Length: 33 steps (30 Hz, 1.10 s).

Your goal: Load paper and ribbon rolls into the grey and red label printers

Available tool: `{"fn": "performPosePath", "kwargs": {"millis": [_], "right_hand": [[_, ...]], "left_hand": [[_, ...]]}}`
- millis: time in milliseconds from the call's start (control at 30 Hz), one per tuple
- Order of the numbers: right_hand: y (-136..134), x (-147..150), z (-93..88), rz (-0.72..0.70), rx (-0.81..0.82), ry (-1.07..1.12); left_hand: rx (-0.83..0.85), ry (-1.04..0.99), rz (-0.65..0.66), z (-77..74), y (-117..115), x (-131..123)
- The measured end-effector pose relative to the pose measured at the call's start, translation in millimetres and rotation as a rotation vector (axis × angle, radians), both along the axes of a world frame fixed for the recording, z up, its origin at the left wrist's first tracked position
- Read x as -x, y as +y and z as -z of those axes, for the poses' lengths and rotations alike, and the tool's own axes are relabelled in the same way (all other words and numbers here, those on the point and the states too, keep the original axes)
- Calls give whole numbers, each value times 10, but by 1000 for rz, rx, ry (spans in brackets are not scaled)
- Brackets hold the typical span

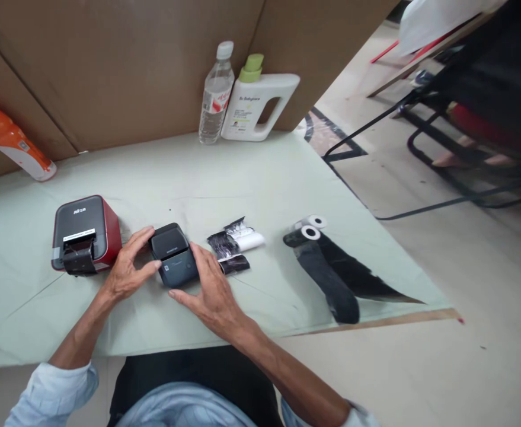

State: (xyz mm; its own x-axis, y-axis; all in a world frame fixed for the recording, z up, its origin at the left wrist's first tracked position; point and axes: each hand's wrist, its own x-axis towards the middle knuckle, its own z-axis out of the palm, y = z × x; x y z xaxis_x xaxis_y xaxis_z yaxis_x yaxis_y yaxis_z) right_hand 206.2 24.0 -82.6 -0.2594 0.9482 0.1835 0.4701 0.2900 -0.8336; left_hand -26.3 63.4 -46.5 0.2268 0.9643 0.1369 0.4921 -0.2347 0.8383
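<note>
A small dark portable printer [173, 255] lies on the green-covered table, its lid down. My left hand [129, 270] holds it from the left, with fingertips at the back corner and the thumb on the front left edge. Along its right side rest the fingers of my right hand [213, 290], while that thumb points to the front edge. Left of my hands stands a larger red and black printer [85, 231] with a black strip hanging from its slot. Crumpled black and white paper scraps [237, 240] lie just right of the small printer.
Two paper rolls [310, 232] with long black strips [331, 281] lie near the table's right end. Against the brown board stand a water bottle [216, 95], a white jug [246, 112] and an orange bottle [15, 145]. A black metal chair frame [424, 142] is beyond on the right.
</note>
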Motion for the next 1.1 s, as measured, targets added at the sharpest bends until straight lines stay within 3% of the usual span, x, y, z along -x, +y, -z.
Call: {"fn": "performPosePath", "kwargs": {"millis": [133, 400, 567, 833, 1100], "right_hand": [[-29, -8, 30, -10, -49, -37], [-59, 80, 103, 76, -126, -80], [-89, 98, 131, 103, -151, -89], [-93, 109, 182, 132, -163, -100], [-101, 93, 158, 121, -156, -88]], "left_hand": [[-92, 156, 45, -84, 14, -25], [-256, 218, 35, -75, 60, -33], [-210, 181, -18, -133, 48, -81], [-266, 236, 45, -145, -10, -107], [-189, 254, 21, -197, -2, -90]]}}
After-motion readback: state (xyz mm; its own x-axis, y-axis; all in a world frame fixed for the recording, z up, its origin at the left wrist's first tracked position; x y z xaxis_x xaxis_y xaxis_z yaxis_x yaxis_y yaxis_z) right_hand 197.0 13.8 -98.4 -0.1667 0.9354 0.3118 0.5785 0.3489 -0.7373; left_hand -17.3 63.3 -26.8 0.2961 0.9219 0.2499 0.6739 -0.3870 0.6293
